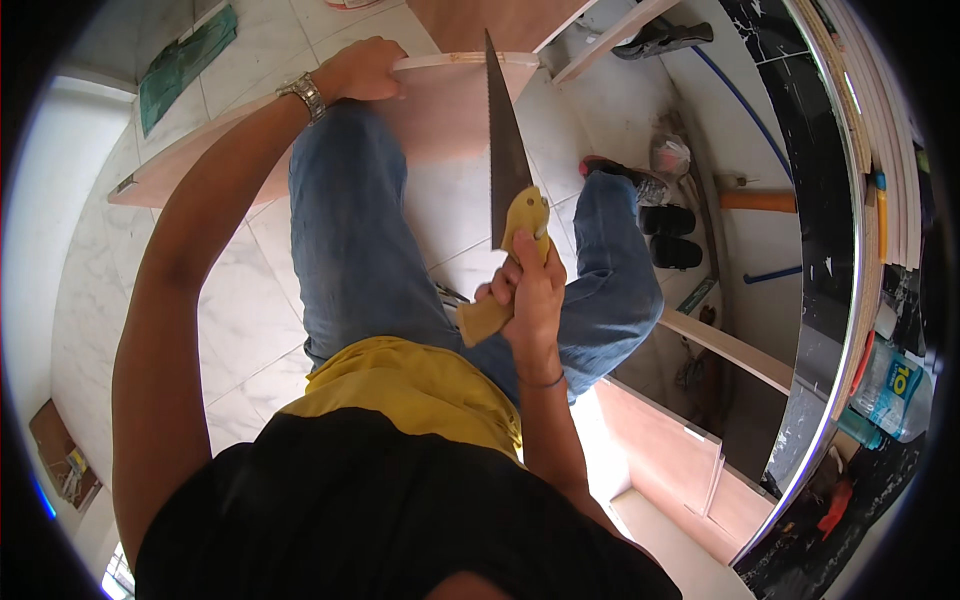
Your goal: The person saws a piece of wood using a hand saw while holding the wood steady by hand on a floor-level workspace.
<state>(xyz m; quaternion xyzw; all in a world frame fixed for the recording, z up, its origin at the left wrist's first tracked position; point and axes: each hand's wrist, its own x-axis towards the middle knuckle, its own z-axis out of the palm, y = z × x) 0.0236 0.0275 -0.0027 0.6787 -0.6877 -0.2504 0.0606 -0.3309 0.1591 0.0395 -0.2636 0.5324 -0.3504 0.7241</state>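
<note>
Right hand [535, 295], just past centre toward 5 o'clock: fingers wrapped snugly round the grip of a handsaw with a pale yellow handle and long dark steel blade [508, 150], thumb lying up along the handle. Blade points to 12 o'clock, tip highest, toothed edge on the 9 o'clock side. It crosses in front of the end of a large pinkish-brown flat wooden panel [450, 115]; can't tell if blade and wood touch.

Left hand [360, 70], 11 o'clock: fingers curled tight over the panel's upper edge, gripping it; thumb not clear. Silver metal-link watch [305, 97] on that wrist, thin dark band [543, 382] on the right one. Panel runs from 12 o'clock round to 10, behind the left knee in blue jeans [350, 210].

Around: white marbled tile floor [255, 310] below. Crumpled dark green sheet [188, 65] at 10 o'clock. Pair of black slippers [673, 235] at 2, near the right foot; orange pipe [758, 202] further out, same direction. Stack of pale wooden strips [900, 130] at 2, by the rim. Clear plastic bottle with blue label [895, 385] between 3 and 4, on a black counter [880, 500]. More pinkish-brown boards [660, 440] at 4.
</note>
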